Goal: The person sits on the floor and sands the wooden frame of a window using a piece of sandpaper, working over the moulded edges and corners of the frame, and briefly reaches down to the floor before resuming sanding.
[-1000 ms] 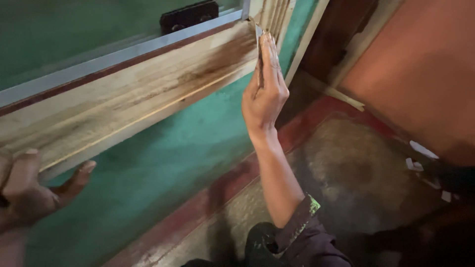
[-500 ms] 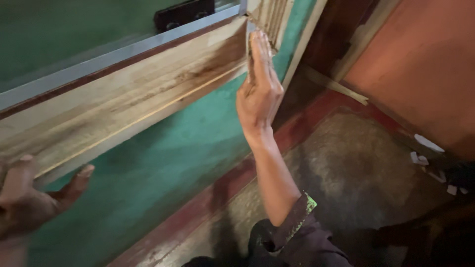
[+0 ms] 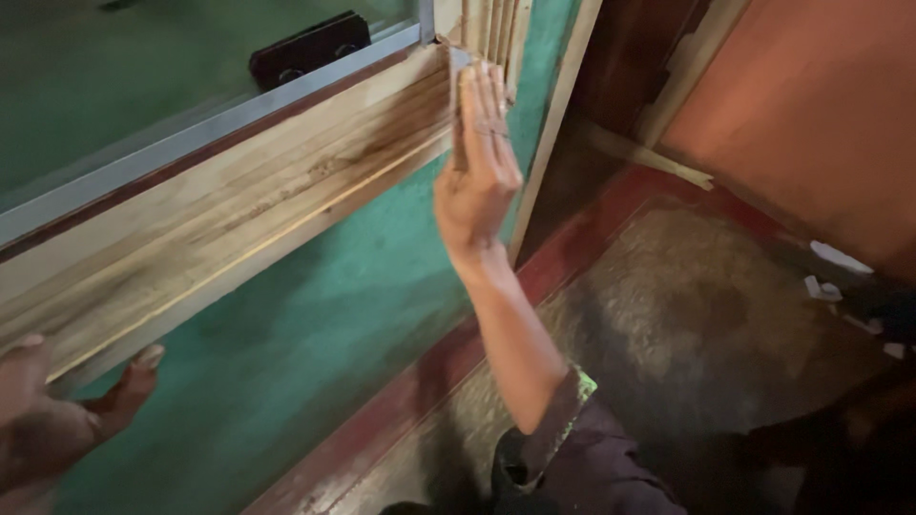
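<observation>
Green paint covers the wall (image 3: 286, 315) under a window, and a dark red strip runs along the bottom of it, next to a rough grey floor (image 3: 687, 315). Only one view shows all this, from the head camera looking down.

A long wooden frame (image 3: 239, 229) runs across the wall, tilted up toward the right. It is pale wood with brown stains. Above it sits a grey metal rail (image 3: 191, 143) with glass, and a small black block (image 3: 310, 46) rests by the rail.

The right hand (image 3: 477, 172) is raised flat against the right end of the frame. Its fingers (image 3: 487, 105) are straight and pressed close together. They seem to press a thin, small pad onto the wood, but it is too hidden to tell what it is.

The left hand (image 3: 57, 420) is low in the corner, under the left end of the frame. Its thumb sticks out and touches the green wall. The other fingers are out of view, so I cannot tell how they sit.

The frame looks stiff, hard and heavy, and it seems fixed in place. Its flat front and bottom edge look like the best places to push or hold. The wood looks rough, not slippery.

Small white bits (image 3: 840, 277) lie on the floor far to the right.
</observation>
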